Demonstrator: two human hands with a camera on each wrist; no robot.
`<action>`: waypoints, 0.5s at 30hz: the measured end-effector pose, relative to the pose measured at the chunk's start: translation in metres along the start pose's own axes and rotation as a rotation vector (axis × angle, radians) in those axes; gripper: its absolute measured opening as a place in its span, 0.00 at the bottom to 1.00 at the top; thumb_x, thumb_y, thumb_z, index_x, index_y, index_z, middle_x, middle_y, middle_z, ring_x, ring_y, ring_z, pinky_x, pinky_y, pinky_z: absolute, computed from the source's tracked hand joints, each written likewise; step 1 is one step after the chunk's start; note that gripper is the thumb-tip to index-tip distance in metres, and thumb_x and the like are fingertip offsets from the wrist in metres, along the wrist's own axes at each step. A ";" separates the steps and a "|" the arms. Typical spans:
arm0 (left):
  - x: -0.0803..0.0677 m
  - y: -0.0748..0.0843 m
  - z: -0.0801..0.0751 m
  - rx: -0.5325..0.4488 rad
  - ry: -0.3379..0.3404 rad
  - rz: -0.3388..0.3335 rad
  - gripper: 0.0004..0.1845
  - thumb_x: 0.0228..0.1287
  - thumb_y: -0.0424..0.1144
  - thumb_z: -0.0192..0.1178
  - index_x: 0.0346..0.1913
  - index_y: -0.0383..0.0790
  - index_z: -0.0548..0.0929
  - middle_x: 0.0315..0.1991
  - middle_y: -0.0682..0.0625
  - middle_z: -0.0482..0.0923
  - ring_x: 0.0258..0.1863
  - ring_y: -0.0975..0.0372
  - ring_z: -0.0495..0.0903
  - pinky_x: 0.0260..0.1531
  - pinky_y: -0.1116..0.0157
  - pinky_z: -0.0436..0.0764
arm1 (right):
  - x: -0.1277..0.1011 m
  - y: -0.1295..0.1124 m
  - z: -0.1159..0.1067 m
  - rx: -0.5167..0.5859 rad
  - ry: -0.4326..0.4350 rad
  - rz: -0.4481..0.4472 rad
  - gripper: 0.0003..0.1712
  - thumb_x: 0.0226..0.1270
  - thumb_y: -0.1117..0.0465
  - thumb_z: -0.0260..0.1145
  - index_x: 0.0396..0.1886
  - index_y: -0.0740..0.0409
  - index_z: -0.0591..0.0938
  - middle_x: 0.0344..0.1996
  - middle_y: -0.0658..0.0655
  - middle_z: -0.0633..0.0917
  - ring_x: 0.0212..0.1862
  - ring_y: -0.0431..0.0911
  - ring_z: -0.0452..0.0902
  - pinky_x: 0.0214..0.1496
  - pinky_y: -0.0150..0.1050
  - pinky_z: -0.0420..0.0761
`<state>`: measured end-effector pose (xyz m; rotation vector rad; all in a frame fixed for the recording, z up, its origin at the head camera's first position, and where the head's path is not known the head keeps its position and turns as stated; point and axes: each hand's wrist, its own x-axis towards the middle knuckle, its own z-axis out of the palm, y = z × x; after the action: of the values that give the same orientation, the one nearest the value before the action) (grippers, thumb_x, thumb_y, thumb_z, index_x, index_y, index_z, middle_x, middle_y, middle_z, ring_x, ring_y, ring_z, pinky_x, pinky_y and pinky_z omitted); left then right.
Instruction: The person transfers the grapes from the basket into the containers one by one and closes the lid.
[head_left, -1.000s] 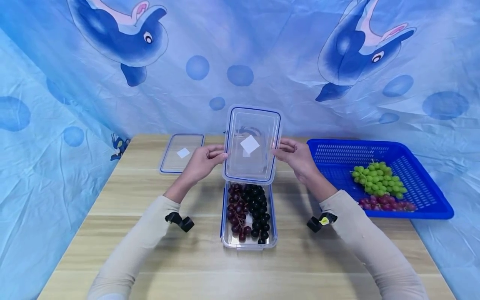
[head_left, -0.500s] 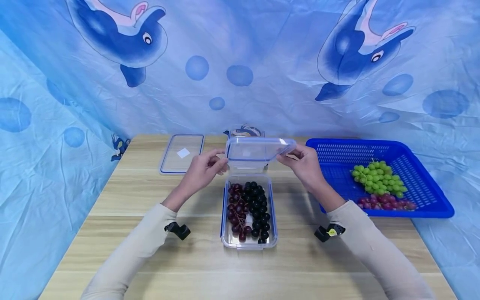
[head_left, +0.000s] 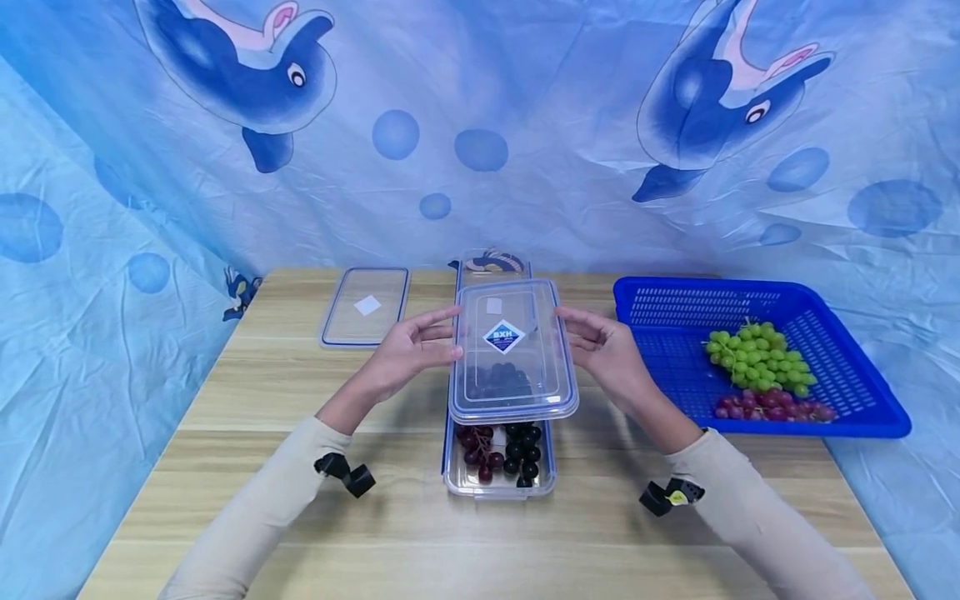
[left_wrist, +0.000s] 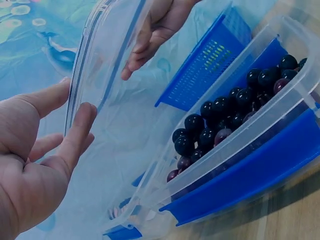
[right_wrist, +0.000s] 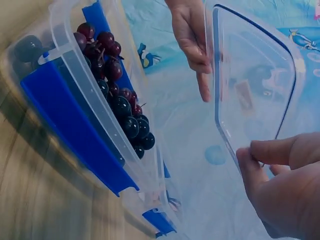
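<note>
Between both hands is a clear plastic lid [head_left: 517, 383] with a blue seal line and a diamond-shaped label facing up. My left hand [head_left: 408, 354] pinches its left edge; in the left wrist view the thumb and fingers lie on the lid's two faces. On the opposite edge, my right hand [head_left: 609, 354] grips with thumb and fingers, as the right wrist view shows. The lid hangs tilted above a clear food container [head_left: 498, 492] with blue side clips. Dark red grapes [head_left: 474, 458] and black grapes [head_left: 525, 454] lie inside it, partly covered by the lid in the head view.
Behind the filled container stands another clear container [head_left: 493, 271]. A second lid [head_left: 348, 321] lies flat at the back left. At the right, a blue plastic basket [head_left: 862, 367] holds green grapes [head_left: 761, 358] and red grapes [head_left: 772, 407].
The lid, earlier raised upright with its underside showing, has been tipped over and lowered toward the container. Its printed label now faces up. Both hands have kept hold of it.
</note>
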<state>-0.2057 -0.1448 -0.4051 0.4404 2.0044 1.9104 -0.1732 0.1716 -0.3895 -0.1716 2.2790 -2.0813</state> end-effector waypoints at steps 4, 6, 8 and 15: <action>-0.002 -0.001 0.000 0.028 -0.011 0.022 0.39 0.62 0.33 0.72 0.76 0.44 0.69 0.70 0.37 0.72 0.69 0.46 0.73 0.59 0.57 0.84 | -0.004 0.001 -0.005 0.044 -0.082 0.015 0.36 0.65 0.82 0.60 0.74 0.67 0.70 0.65 0.74 0.77 0.49 0.38 0.86 0.53 0.35 0.87; -0.004 -0.001 0.000 0.050 -0.005 0.034 0.39 0.62 0.34 0.73 0.76 0.45 0.69 0.68 0.38 0.75 0.66 0.46 0.77 0.57 0.58 0.84 | -0.006 0.002 -0.009 0.053 -0.116 0.016 0.38 0.65 0.80 0.60 0.76 0.65 0.68 0.66 0.73 0.76 0.48 0.40 0.86 0.52 0.36 0.88; -0.006 -0.002 0.002 0.072 0.009 0.040 0.40 0.61 0.35 0.74 0.76 0.46 0.69 0.66 0.39 0.77 0.63 0.47 0.80 0.56 0.59 0.85 | -0.008 0.002 -0.013 0.038 -0.158 0.018 0.40 0.65 0.76 0.64 0.77 0.63 0.66 0.68 0.72 0.75 0.50 0.42 0.85 0.52 0.36 0.88; -0.016 -0.004 0.008 0.157 0.059 0.027 0.42 0.60 0.39 0.75 0.76 0.41 0.68 0.67 0.38 0.77 0.62 0.49 0.81 0.56 0.61 0.85 | -0.014 0.005 -0.020 -0.061 -0.294 0.029 0.55 0.59 0.65 0.78 0.81 0.58 0.58 0.73 0.67 0.70 0.60 0.56 0.81 0.56 0.38 0.86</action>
<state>-0.1879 -0.1451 -0.4092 0.4585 2.2073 1.8083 -0.1615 0.1936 -0.3927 -0.4145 2.1543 -1.8327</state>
